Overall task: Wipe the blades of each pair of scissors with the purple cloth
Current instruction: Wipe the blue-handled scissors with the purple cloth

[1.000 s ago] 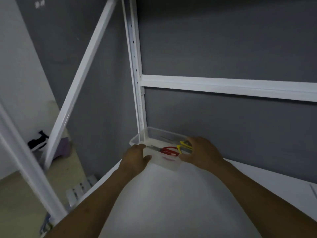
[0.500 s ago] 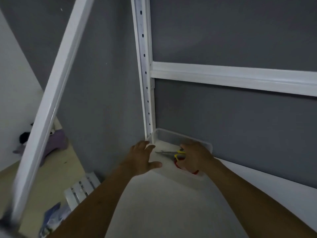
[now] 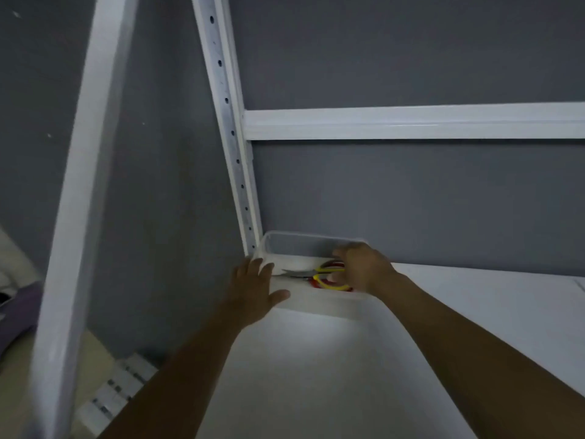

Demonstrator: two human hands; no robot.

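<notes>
Head view: the clear bin [image 3: 316,307] sits in the 11 o'clock corner of the shelf [image 3: 316,375], against the post [image 3: 235,153].

Left hand [image 3: 256,291] rests on the bin's 8 o'clock corner, fingers straight and slightly spread.

Right hand [image 3: 364,267] reaches in from 3 o'clock, fingers curled on the handles of the yellow scissors [image 3: 311,274]. Their blades point to 9 o'clock, and the red scissors [image 3: 335,264] lie beneath.

Judgement: lift by the handles, blades closed and level, so the red pair is not dragged. Keep the bin pinned.

Versus half a second ago: the right hand is nearer 3 o'clock and the yellow loops are now exposed. The left hand is unchanged.

Purple fabric [image 3: 17,312] shows at the frame's 9 o'clock edge; cannot tell if it is the cloth.
</notes>
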